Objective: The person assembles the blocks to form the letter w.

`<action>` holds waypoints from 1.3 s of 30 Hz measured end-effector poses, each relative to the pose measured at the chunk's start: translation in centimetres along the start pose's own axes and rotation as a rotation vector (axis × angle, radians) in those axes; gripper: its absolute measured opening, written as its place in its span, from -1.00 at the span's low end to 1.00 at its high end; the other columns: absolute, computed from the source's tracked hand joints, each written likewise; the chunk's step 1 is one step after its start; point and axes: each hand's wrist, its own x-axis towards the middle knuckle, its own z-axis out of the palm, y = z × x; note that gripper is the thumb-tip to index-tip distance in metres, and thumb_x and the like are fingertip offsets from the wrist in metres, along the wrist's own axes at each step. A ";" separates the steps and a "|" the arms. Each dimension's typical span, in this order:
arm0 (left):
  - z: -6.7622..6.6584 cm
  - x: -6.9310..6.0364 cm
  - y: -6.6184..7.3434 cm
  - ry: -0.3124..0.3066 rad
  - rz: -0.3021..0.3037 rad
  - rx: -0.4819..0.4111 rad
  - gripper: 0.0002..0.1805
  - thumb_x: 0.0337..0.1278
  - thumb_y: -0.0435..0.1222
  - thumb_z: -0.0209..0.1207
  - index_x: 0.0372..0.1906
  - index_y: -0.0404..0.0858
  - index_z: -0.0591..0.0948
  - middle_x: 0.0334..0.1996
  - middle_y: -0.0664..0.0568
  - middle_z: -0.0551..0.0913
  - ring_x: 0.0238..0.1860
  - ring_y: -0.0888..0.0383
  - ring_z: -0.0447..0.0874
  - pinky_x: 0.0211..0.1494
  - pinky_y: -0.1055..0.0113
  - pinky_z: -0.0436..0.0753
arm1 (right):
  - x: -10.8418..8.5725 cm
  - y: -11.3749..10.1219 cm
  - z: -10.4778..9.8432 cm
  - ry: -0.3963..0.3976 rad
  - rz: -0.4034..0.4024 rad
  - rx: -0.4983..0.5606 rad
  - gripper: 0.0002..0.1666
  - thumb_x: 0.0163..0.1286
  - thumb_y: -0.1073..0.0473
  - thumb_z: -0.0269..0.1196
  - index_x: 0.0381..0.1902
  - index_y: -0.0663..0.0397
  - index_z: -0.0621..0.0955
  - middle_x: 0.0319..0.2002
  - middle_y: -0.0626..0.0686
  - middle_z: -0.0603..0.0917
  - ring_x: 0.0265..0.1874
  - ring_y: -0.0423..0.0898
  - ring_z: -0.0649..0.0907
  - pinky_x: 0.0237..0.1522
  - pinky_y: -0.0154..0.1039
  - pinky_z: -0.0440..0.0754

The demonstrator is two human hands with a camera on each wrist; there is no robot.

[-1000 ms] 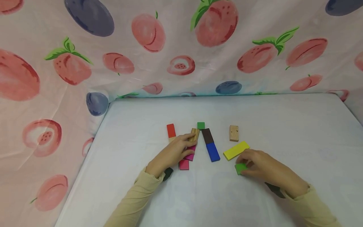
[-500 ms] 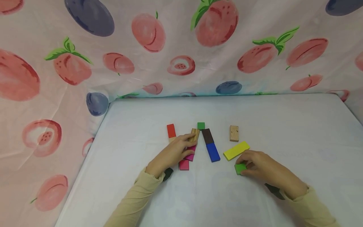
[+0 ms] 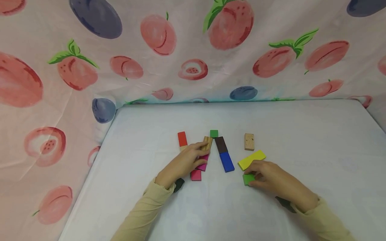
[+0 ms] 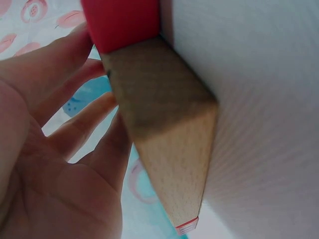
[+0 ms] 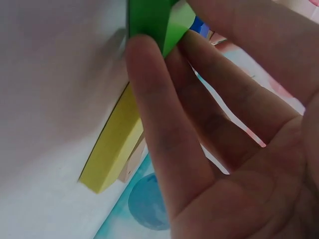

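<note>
Between thumb and fingers, my right hand [image 3: 272, 179] pinches a light green block [image 3: 248, 179] at the table surface, just in front of a yellow block [image 3: 252, 160]. The same green block [image 5: 149, 22] shows at the top of the right wrist view. My left hand [image 3: 184, 164] rests its fairly straight fingers on a striped wooden block [image 3: 206, 143] and a magenta block [image 3: 203, 164], partly covering both. A pink block [image 3: 196, 175] touches the magenta one's near end. Left of the hand, a red block [image 3: 182, 138] meets a plain wooden block [image 4: 172, 144], mostly hidden in the head view.
A dark brown block [image 3: 221, 144] and a blue block [image 3: 227, 162] form a slanting line right of the left hand. A darker green block [image 3: 214, 133] sits at its top. One knotty wooden block [image 3: 249, 142] lies behind the yellow one. A fruit-print cloth [image 3: 169, 67] hangs behind the table.
My right hand has shifted a little to the left with the light green block, mostly in the last half second. The left hand and the other blocks stay put.
</note>
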 end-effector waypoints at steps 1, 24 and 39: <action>0.0 0.0 0.0 -0.001 -0.002 0.002 -0.51 0.27 -0.25 0.28 0.26 -0.30 0.56 0.44 -0.15 0.33 0.44 -0.07 0.32 0.36 0.17 0.49 | 0.1 0.0 0.0 0.003 -0.008 0.000 -0.69 0.11 0.28 0.48 -0.16 0.17 0.71 -0.22 -0.08 0.71 -0.33 -0.27 0.67 -0.27 -0.38 0.70; 0.0 0.0 0.1 -0.002 -0.010 -0.002 -0.51 0.26 -0.26 0.28 0.27 -0.29 0.55 0.44 -0.15 0.33 0.44 -0.08 0.32 0.36 0.16 0.49 | 1.4 -1.4 1.0 0.017 0.000 -0.026 -0.73 0.11 0.27 0.49 -0.19 0.14 0.72 -0.27 -0.09 0.69 -0.34 -0.29 0.65 -0.28 -0.39 0.68; 0.0 0.0 -0.1 0.007 0.006 -0.001 -0.52 0.26 -0.27 0.28 0.26 -0.30 0.56 0.44 -0.16 0.34 0.44 -0.08 0.32 0.37 0.16 0.49 | 1.8 -1.9 1.7 0.077 0.000 -0.056 -0.72 0.10 0.24 0.51 -0.20 0.09 0.73 -0.30 -0.14 0.64 -0.37 -0.32 0.60 -0.29 -0.40 0.67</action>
